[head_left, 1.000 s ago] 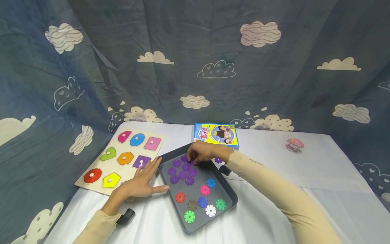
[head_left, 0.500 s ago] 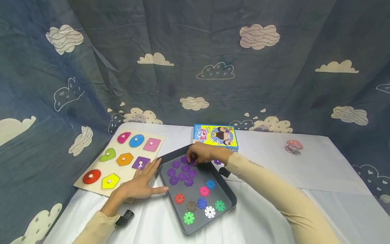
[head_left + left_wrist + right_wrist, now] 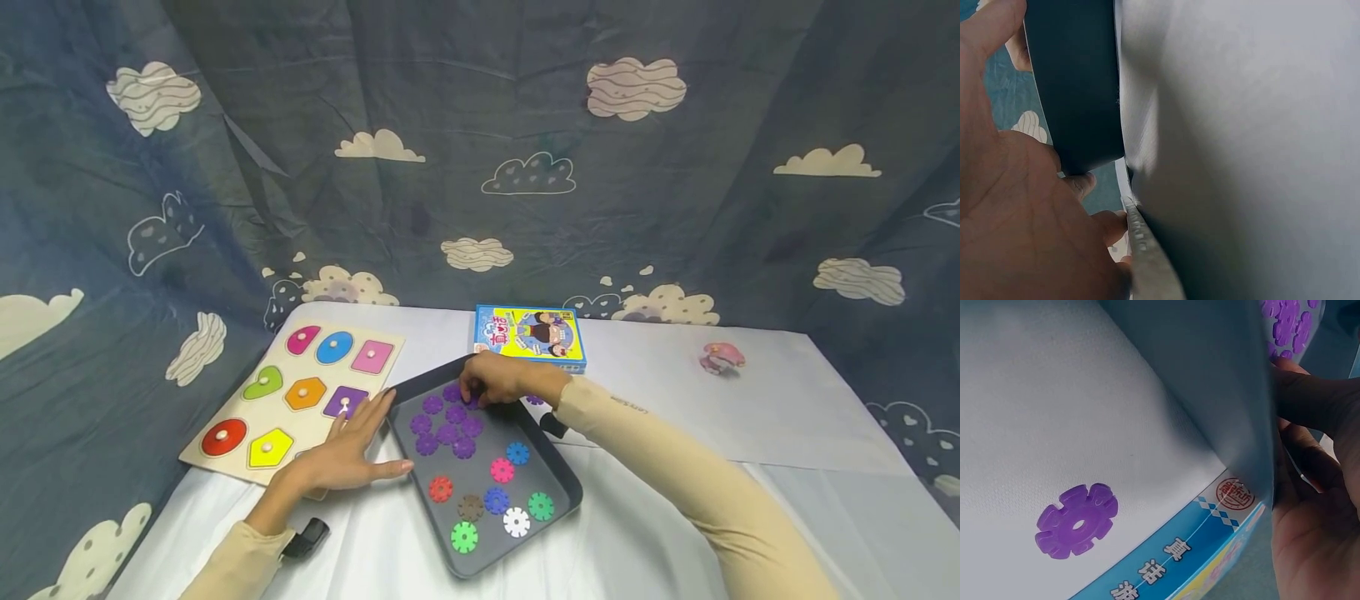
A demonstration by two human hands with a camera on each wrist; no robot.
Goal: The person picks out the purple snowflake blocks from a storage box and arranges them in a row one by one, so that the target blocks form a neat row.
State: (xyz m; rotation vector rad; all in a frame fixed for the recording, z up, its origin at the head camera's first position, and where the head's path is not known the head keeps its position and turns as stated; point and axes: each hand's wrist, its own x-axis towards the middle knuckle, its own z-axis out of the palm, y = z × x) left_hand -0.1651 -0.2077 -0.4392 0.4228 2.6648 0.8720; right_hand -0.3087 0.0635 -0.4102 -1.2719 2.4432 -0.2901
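Note:
A dark grey tray (image 3: pixel 546 473) lies at a slant on the white cloth. Purple notched discs (image 3: pixel 447 433) cluster in its far half, and single discs in other colours, such as a white one (image 3: pixel 516 522), lie in the near half. My left hand (image 3: pixel 337 458) spreads its straight fingers along the tray's left side, touching the rim. At the far corner my right hand (image 3: pixel 497 377) reaches in, its curled fingers pinching a purple disc (image 3: pixel 472 403) that they partly hide. In the right wrist view the tray wall covers part of the fingers.
A wooden shape-puzzle board (image 3: pixel 307 367) lies left of the tray, partly under the left hand. Behind the tray is a blue and yellow box (image 3: pixel 531 335). One purple disc (image 3: pixel 1077 522) rests outside the tray, near the box. A small pink toy (image 3: pixel 723 357) sits at right.

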